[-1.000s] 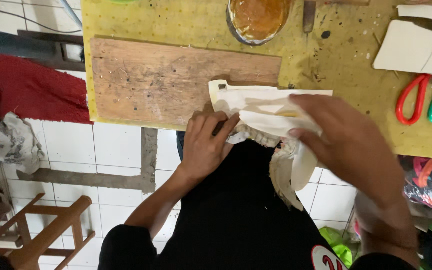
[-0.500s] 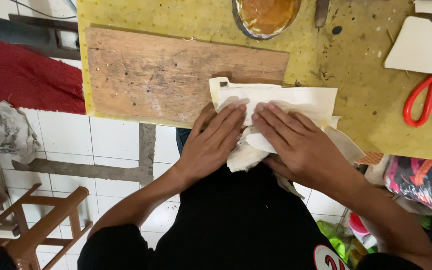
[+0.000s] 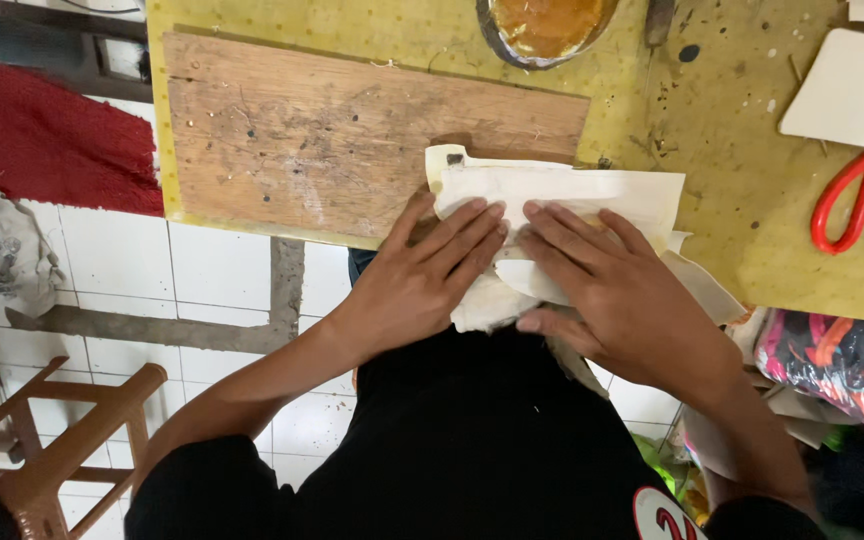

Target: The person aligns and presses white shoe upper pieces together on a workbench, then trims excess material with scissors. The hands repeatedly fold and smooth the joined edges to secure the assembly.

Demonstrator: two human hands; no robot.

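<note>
A cream-white sheet of cloth-like material (image 3: 572, 192) lies over the near edge of a yellow worktable (image 3: 732, 180), partly hanging down toward my lap. My left hand (image 3: 422, 275) lies flat on its left part, fingers spread and pointing up-right. My right hand (image 3: 612, 285) presses flat on its middle, fingertips close to those of the left hand. Neither hand grips anything. The sheet's left corner overlaps a worn wooden board (image 3: 352, 140).
A metal bowl of orange paste (image 3: 547, 25) sits at the table's far edge. Red and green scissor handles (image 3: 857, 200) and white sheets (image 3: 847, 90) lie at the right. A wooden stool (image 3: 62, 440), red cloth (image 3: 42, 140) and colourful bags (image 3: 832, 365) are on the tiled floor.
My right hand came down from above the sheet and now lies flat on it beside the left hand. Both hands have spread and pressed the sheet against the table edge.
</note>
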